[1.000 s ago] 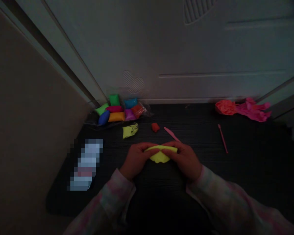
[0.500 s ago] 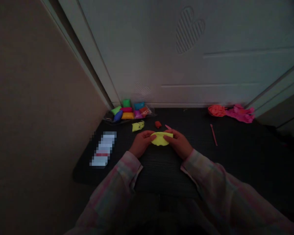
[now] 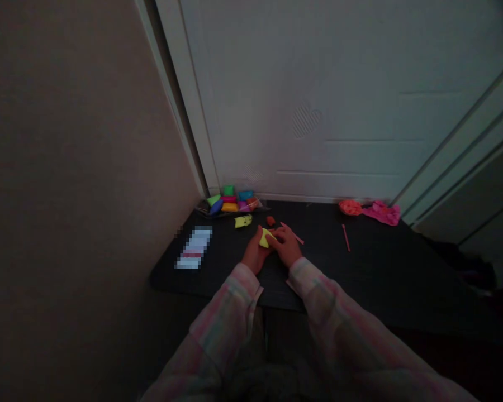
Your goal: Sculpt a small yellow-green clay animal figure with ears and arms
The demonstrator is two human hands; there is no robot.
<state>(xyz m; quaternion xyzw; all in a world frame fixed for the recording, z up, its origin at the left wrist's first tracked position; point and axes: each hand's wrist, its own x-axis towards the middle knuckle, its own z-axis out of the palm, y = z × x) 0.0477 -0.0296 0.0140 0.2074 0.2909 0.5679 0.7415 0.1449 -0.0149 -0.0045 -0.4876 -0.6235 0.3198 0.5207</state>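
"What's biggest in front of you?"

"A pale panelled door (image 3: 255, 111), then the dark tabletop (image 3: 377, 273). On that, against the door, lies a clear bag of coloured packets (image 3: 230, 207); I'll place everything by it."

"Go on."

"An orange-and-pink bundle (image 3: 380, 213), crumpled, well to the bag's right. A bright pixelated rectangle (image 3: 194, 248) on the bag's near side, a little left."

"And your hands?"

"Nearer me than the bag, and to its right. My left hand (image 3: 255, 254) has its fingers curled round a yellow piece (image 3: 265, 239). My right hand (image 3: 288, 248) is half closed, thumb against the piece's right edge; whether it truly pinches, I can't tell."

"What could go wrong?"

"It looks soft, so uneven pressure from my thumbs might tear or crumple it. The pink blade-like tool (image 3: 298, 239), just beside my right hand, might dent it if I knocked against it."

"Which way does it point?"

"The visible end seems to narrow away from me, but my fingers cover too much to settle its long axis."

"Anything smaller?"

"A pale-yellow packet (image 3: 242, 222) just in front of the bag, and a red lump (image 3: 270, 221) just off the bag's near right end."
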